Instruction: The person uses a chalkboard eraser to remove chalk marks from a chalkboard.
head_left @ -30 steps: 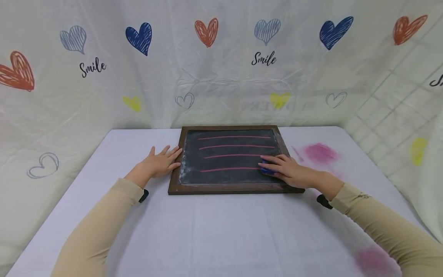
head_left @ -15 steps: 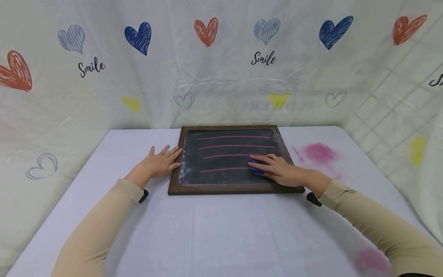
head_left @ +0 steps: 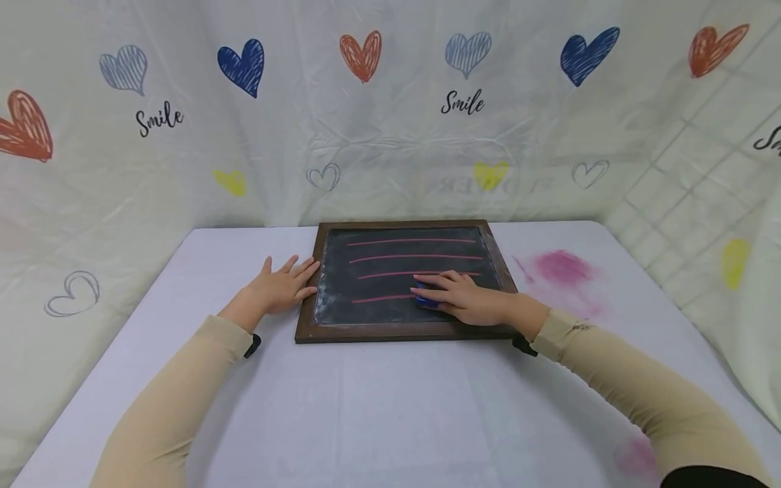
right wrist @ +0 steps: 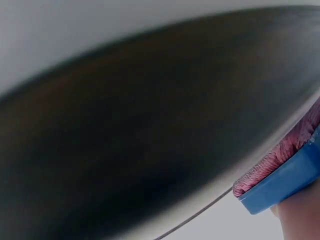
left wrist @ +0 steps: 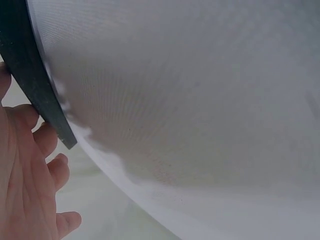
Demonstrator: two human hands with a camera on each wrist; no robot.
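From the head view, a dark rectangular chalkboard with a brown wooden frame [head_left: 403, 281] lies on the white cloth-covered surface [head_left: 390, 407], carrying pink chalk lines. The right hand [head_left: 464, 298] presses a small blue eraser [head_left: 426, 300] onto the lowest line, its grip curled over the eraser's top. The left hand [head_left: 282, 288] lies flat and open, fingertips at the frame's left edge. The left wrist view shows relaxed fingers [left wrist: 30, 175] beside the frame's dark corner [left wrist: 35, 80]. The right wrist view shows the eraser's blue back and pink-stained felt [right wrist: 280, 172] on the board, just below the hand.
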